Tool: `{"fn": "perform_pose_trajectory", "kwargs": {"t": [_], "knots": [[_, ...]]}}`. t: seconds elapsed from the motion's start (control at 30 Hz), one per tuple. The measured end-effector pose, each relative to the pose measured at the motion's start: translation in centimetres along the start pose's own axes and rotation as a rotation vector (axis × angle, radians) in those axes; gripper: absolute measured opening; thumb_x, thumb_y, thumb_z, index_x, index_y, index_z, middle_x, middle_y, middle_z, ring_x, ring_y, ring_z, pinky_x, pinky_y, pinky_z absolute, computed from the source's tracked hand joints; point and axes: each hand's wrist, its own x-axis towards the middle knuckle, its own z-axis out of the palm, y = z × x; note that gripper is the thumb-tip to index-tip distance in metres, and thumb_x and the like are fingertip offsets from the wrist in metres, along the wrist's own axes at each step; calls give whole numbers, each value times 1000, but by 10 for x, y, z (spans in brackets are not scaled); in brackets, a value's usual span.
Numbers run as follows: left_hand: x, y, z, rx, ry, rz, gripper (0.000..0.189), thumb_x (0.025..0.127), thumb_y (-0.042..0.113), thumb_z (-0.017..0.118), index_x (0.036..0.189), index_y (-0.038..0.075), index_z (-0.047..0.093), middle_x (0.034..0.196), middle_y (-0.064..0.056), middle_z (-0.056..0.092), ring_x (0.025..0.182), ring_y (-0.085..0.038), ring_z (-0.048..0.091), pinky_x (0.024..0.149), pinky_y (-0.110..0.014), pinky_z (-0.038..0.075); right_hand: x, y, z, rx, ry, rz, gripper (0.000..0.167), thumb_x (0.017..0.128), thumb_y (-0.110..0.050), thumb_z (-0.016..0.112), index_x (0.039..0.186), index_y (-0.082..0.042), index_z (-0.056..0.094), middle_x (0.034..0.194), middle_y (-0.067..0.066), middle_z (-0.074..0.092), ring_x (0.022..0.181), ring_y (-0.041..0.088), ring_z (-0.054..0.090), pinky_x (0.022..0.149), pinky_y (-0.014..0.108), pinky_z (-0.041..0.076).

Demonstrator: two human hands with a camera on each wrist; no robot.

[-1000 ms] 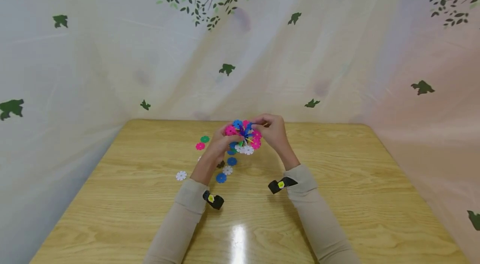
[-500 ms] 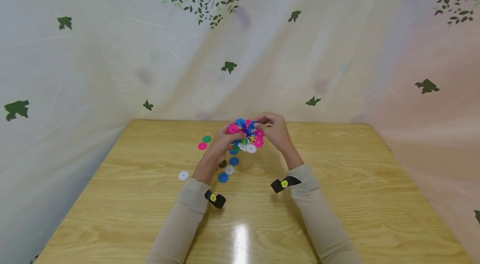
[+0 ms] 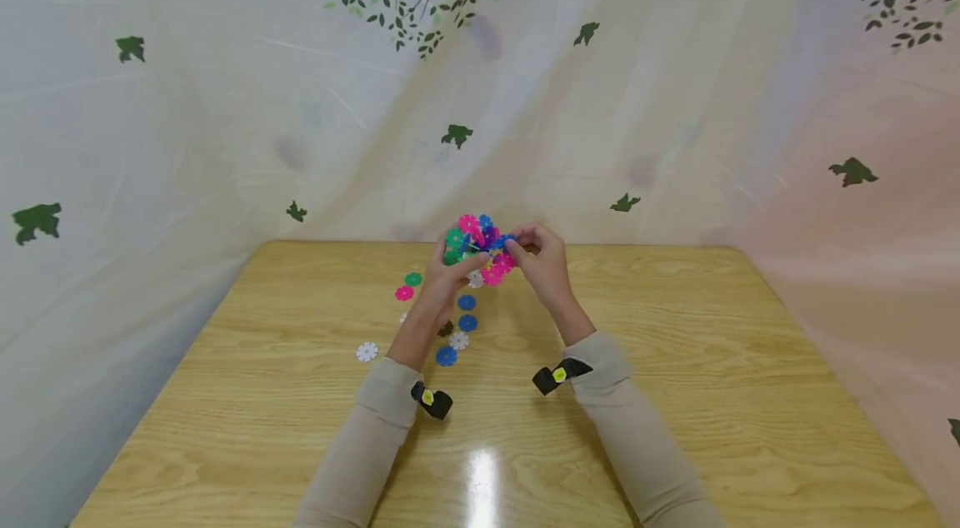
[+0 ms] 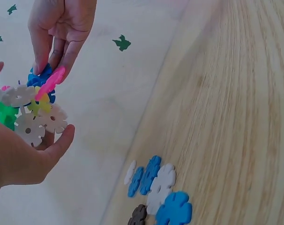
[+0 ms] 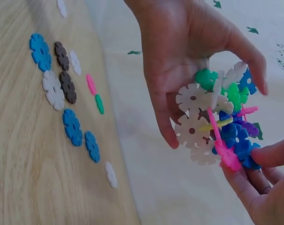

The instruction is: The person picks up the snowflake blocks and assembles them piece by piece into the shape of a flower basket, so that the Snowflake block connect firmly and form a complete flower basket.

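disc cluster (image 3: 487,237) has turned, its green pieces (image 3: 454,241) now upper left.

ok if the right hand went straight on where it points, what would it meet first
Probably the multicoloured cluster of flower-shaped plastic discs, whose edge the right hand pinches; depth beyond is unclear.

your left hand (image 5: 181,56) holds a cluster of notched discs (image 5: 231,117) while your right hand (image 5: 273,201) pinches a blue disc (image 5: 246,153) at the cluster's edge; loose discs (image 5: 72,127) lie on the wooden table (image 5: 24,164).
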Motion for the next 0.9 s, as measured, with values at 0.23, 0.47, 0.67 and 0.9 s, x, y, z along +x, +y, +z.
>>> {"fn": "perform_pose_trajectory", "kwargs": {"t": [0.23,0.47,0.67,0.9], "knots": [[2,3,-4,6,47,33,65,91,10,73,149,22,47,123,-4,67,96,-11,67,83,-27,54,0,-3,3,48,-29,84,16,96,3,66,108,13,63,84,6,62,73,8,60,65,19,59],[5,6,-5,-4,56,40,55,89,12,72,142,15,55,103,4,68,91,-11,65,75,-29,54,3,-13,-4,56,-116,168,20,98,-3,65,112,11,63,85,-1,60,78,9,62,70,21,61],[7,7,-8,-39,63,38,58,90,9,69,144,22,51,120,-5,61,88,-11,64,74,-29,55,6,-16,-8,37,-195,163,23,99,-5,64,115,11,63,86,-2,62,79,9,64,72,23,61],[7,11,-11,-60,48,34,56,93,9,65,144,25,51,124,-9,60,83,-10,66,70,-27,57,5,-15,-15,-46,-303,143,29,99,-9,66,124,7,63,95,8,67,83,12,66,78,30,62]]}}
